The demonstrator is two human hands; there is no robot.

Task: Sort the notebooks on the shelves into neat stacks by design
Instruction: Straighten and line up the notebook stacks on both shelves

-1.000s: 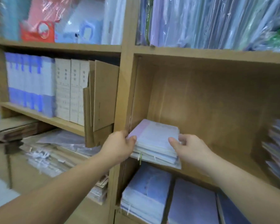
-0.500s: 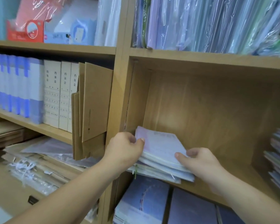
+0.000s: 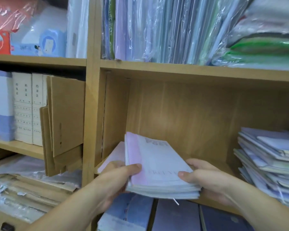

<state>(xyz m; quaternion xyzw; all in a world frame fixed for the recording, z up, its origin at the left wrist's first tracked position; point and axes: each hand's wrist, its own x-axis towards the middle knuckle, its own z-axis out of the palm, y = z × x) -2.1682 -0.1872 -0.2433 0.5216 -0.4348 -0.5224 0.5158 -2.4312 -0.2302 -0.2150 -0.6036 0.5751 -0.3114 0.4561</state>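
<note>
A stack of pale lilac and pink notebooks (image 3: 158, 165) is held between both hands, lifted and partly out over the front edge of the middle shelf (image 3: 223, 169). My left hand (image 3: 118, 179) grips its left side, thumb on the pink strip of the top cover. My right hand (image 3: 205, 179) grips the right side, thumb on top and fingers underneath. One more pale notebook (image 3: 114, 155) lies on the shelf behind my left hand. A messy pile of notebooks (image 3: 272, 162) fills the right end of the same shelf.
Blue and purple notebook stacks (image 3: 175, 217) sit on the shelf below. Plastic-wrapped folders (image 3: 165, 30) crowd the shelf above. In the left bay stand folded cardboard (image 3: 65, 117) and white file boxes (image 3: 27, 107). The upright divider (image 3: 90, 114) is just left of my hands.
Both hands have lifted the notebook stack off the shelf and pulled it forward toward me. One pale notebook has stayed behind on the shelf. The camera has moved closer and right.
</note>
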